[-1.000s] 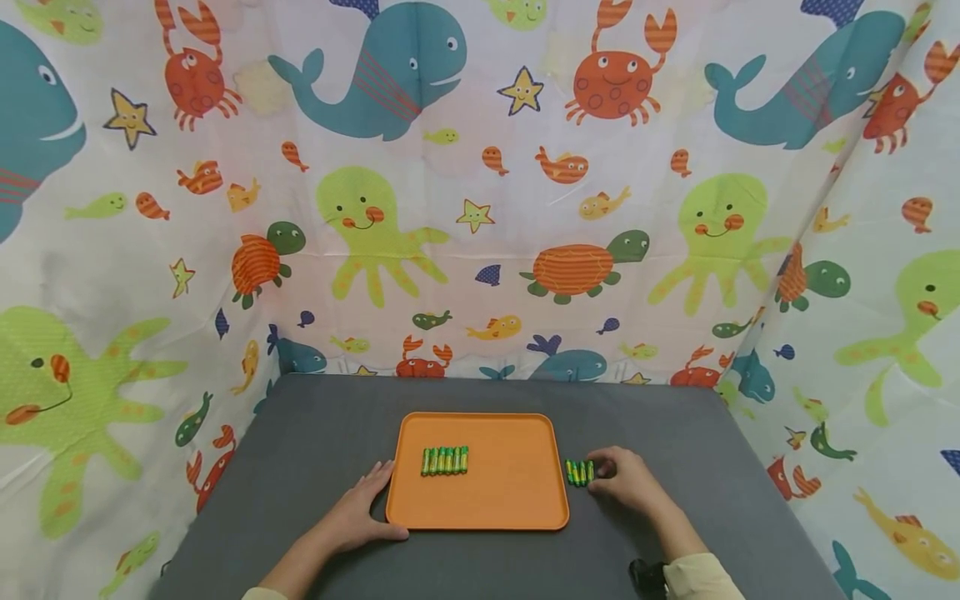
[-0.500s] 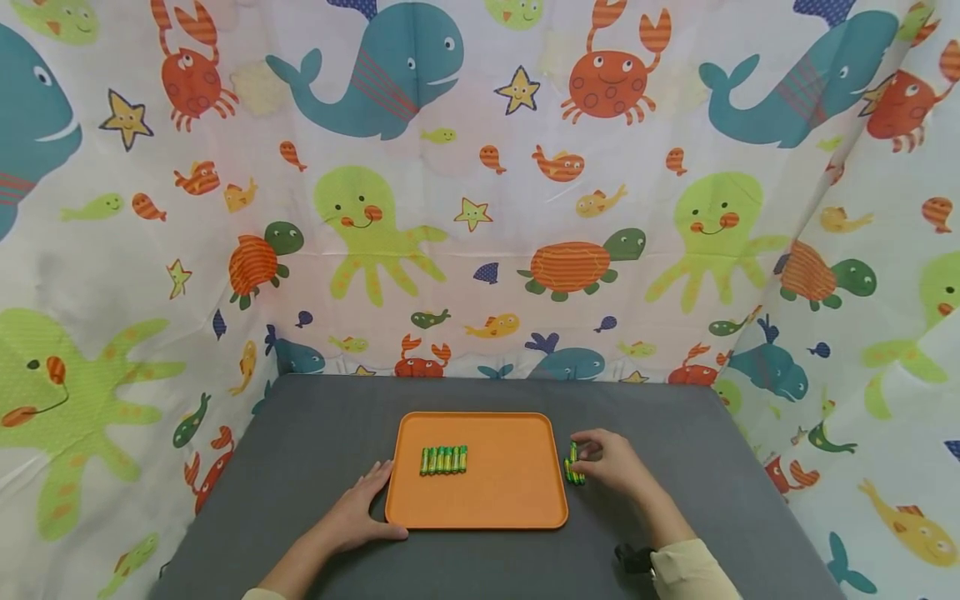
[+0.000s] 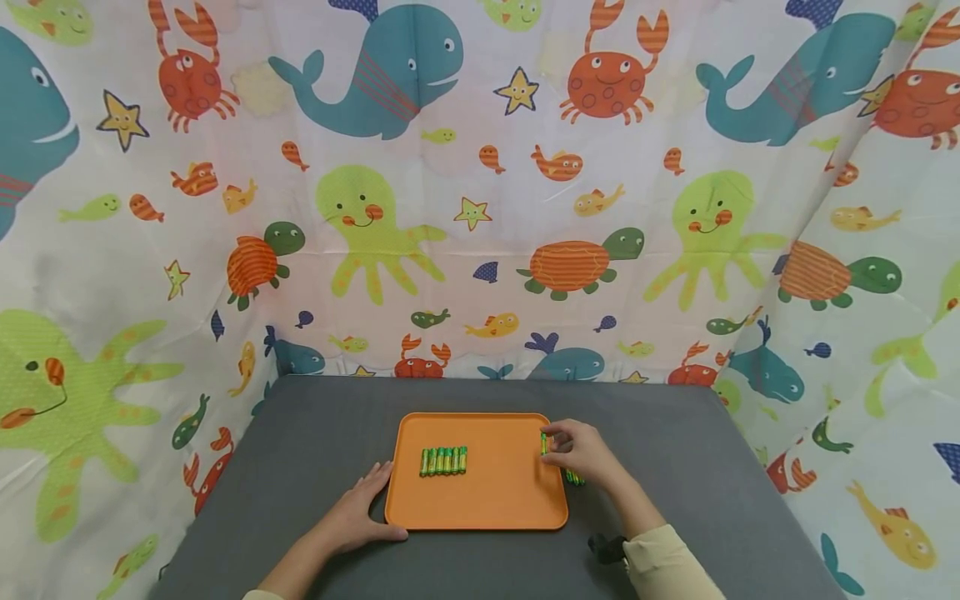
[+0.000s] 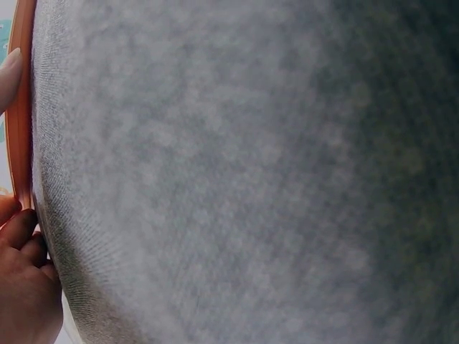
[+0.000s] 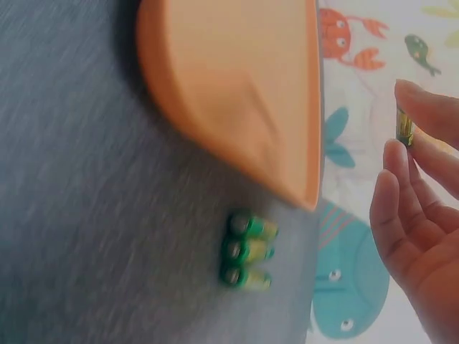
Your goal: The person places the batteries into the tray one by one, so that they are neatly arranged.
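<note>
My right hand (image 3: 583,454) pinches one green-and-yellow battery (image 3: 543,443) upright between thumb and fingertips, above the right side of an orange tray (image 3: 495,503). In the right wrist view the same battery (image 5: 405,127) shows between the fingers. My left hand (image 3: 358,510) rests at the tray's left edge, thumb at the near left corner and fingers along the side. A row of several matching batteries (image 3: 443,461) stands side by side on the tray's left half. Three more batteries (image 5: 249,251) lie on the table just right of the tray, partly hidden by my right hand in the head view.
The tray lies on a dark grey cloth-covered table (image 3: 337,417). A white curtain (image 3: 480,275) printed with sea animals encloses the back and both sides. A dark object (image 3: 606,548) sits at the right wrist by the pale sleeve (image 3: 667,562).
My right hand has picked one battery out of the group beside the tray and carried it left over the tray's right edge. The left hand has stayed in place.
</note>
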{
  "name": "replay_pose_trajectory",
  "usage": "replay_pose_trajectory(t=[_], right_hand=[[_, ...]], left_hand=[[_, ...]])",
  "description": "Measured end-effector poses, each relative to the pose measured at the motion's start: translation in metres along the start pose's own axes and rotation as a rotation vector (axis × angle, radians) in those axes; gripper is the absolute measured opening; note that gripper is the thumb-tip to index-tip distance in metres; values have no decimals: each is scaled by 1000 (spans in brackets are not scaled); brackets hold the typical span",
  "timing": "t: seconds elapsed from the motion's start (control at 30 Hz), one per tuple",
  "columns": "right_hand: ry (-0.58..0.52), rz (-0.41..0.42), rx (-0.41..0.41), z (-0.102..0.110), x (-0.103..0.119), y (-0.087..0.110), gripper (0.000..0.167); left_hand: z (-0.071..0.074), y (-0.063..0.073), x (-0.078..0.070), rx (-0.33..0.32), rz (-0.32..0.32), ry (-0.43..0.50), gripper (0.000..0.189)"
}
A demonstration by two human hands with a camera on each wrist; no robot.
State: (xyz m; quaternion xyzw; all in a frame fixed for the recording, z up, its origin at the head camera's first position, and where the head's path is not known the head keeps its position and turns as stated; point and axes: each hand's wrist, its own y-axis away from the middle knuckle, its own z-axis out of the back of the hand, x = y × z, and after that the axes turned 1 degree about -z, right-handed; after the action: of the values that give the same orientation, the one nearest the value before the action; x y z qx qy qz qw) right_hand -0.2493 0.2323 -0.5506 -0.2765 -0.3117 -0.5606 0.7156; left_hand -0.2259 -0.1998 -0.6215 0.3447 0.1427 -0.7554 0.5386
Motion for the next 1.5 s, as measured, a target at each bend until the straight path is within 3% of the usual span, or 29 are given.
replay_pose_trajectory(t=[0.67,1.13,1.5], right_hand=[[-26,105,94,-54,41,-30,46],[-31,38,145,-94,46,-52,46],[-19,-4,146,-114,37,-53,45]], left_hand=[[0,0,1,1,9,5,122],[0,-1,3,-2,-15,15,120],[-1,-1,4,4,1,13,121]])
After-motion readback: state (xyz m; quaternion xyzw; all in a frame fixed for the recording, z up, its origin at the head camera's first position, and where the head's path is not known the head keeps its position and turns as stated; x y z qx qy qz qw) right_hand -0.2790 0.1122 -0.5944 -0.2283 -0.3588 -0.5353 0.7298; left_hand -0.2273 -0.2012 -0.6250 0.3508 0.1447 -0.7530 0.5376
